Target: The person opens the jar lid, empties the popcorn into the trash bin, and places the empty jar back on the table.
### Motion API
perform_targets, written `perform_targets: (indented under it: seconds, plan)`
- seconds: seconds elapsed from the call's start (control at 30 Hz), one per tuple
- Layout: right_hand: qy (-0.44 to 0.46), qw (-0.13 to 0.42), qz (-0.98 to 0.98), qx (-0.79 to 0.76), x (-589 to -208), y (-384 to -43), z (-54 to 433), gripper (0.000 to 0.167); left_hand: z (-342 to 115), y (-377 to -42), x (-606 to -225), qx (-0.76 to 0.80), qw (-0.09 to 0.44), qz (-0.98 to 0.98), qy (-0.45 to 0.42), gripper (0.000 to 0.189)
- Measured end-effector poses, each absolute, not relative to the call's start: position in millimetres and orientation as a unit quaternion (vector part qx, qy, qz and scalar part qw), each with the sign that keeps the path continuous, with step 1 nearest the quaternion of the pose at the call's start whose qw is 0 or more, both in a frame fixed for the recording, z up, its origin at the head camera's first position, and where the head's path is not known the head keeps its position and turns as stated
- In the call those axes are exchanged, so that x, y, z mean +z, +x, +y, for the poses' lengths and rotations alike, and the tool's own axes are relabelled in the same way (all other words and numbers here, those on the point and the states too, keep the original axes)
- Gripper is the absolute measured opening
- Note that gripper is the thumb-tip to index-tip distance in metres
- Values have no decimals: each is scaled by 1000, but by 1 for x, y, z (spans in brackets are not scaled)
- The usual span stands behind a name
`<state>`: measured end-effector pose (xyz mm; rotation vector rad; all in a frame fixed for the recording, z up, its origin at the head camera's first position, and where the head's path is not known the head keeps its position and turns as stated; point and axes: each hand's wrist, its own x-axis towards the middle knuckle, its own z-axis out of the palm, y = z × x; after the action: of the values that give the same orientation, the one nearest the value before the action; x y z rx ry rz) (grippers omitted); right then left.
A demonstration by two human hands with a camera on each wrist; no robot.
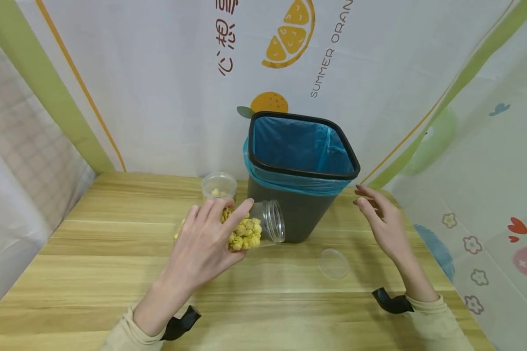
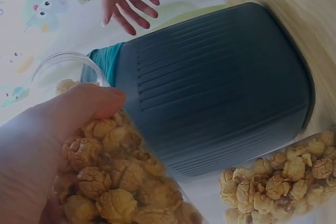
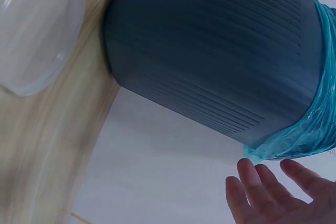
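Note:
My left hand [image 1: 197,246] grips a clear plastic jar [image 1: 269,220] partly filled with caramel-coloured popcorn [image 1: 246,236]. The jar is tipped nearly sideways in the head view, its uncovered mouth facing right in front of the trash bin [image 1: 302,214]. In the left wrist view the thumb lies along the jar's side near the rim, over the popcorn [image 2: 118,198]. To the bin's right, my right hand [image 1: 384,224] hovers with relaxed, spread fingers and holds nothing. In the right wrist view its fingertips are close to the blue bag's edge [image 3: 294,139].
A second clear jar with popcorn [image 2: 286,179] stands left of the bin, partly hidden by my left hand in the head view. A round clear lid [image 1: 334,263] lies on the wooden table [image 1: 272,312]. The bin's black rim [image 1: 305,173] holds a blue liner. Printed curtains hang behind.

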<state>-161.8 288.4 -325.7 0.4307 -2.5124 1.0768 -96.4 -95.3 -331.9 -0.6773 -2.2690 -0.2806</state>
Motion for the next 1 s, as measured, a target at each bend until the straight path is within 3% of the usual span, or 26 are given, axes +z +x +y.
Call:
perform_targets:
  seconds: [1.0]
  plan:
    - [102, 186, -859, 466, -281, -174, 272, 49, -92, -102, -312, -108, 405, -866, -272, 100]
